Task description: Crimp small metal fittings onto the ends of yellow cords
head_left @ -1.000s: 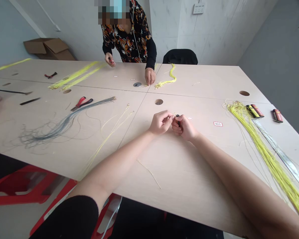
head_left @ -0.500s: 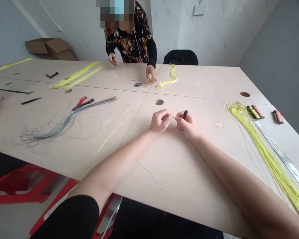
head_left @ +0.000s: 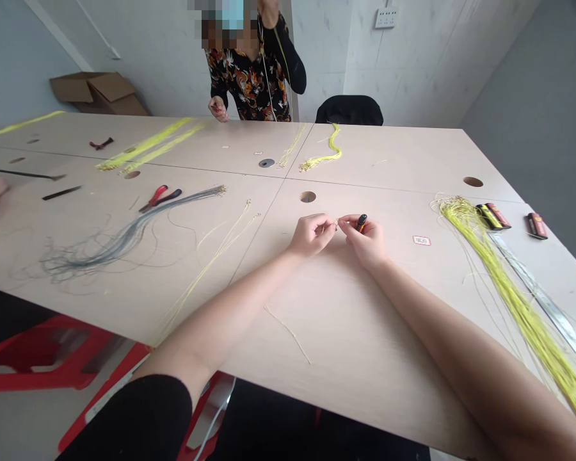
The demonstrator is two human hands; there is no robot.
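Note:
My left hand (head_left: 312, 235) pinches a tiny pale gold cord end (head_left: 336, 222) between thumb and fingers. My right hand (head_left: 365, 242) is just beside it, holding a small black-and-orange tool (head_left: 361, 222) upright in its fingertips. The tool's tip is hidden by the fingers, and its exact kind is hard to tell at this size. The two hands nearly meet above the pale wooden table (head_left: 365, 358), with my forearms reaching in from the bottom of the view.
Across the table, a co-worker (head_left: 249, 83) stands with one arm raised. Yellow cord bundles (head_left: 509, 288) and a steel ruler (head_left: 542, 301) lie right; grey wires (head_left: 125, 234) and red-handled pliers (head_left: 158, 198) lie left. Red stools (head_left: 43, 355) stand below the near edge.
The small tool in my right hand has turned more upright and come closer to my left hand. The co-worker's hand has left the table and risen towards their head.

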